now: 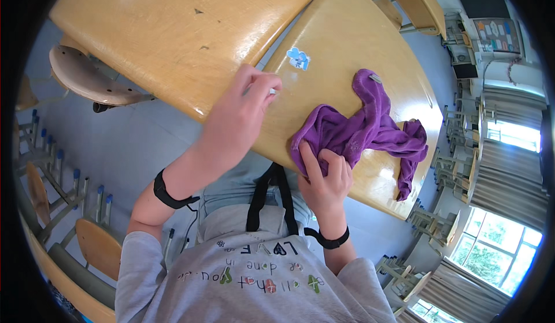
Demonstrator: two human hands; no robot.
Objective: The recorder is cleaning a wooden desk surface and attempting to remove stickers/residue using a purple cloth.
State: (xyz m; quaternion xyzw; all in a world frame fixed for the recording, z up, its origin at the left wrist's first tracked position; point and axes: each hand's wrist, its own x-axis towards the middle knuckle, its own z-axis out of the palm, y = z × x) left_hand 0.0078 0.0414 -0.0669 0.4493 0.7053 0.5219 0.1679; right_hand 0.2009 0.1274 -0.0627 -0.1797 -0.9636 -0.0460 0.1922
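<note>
A crumpled purple cloth (368, 126) lies on the right-hand wooden desk (390, 175), one twisted end reaching towards its far right edge. My right hand (328, 175) is at the near edge of the desk and grips the cloth's near left part between thumb and fingers. Raised over the corner where the two desks meet, my left hand (247, 110) has its fingers curled round a small whitish object (272, 91), mostly hidden by the fingers. Beyond my left hand, a blue cartoon sticker (298, 58) is on the desk top.
A second wooden desk (173, 32) adjoins at the upper left, with a narrow gap between the two. A chair (91, 80) stands by its near side. Upturned chairs with metal legs (99, 201) are at the lower left. Rows of desks and chairs line the right, before curtained windows (498, 236).
</note>
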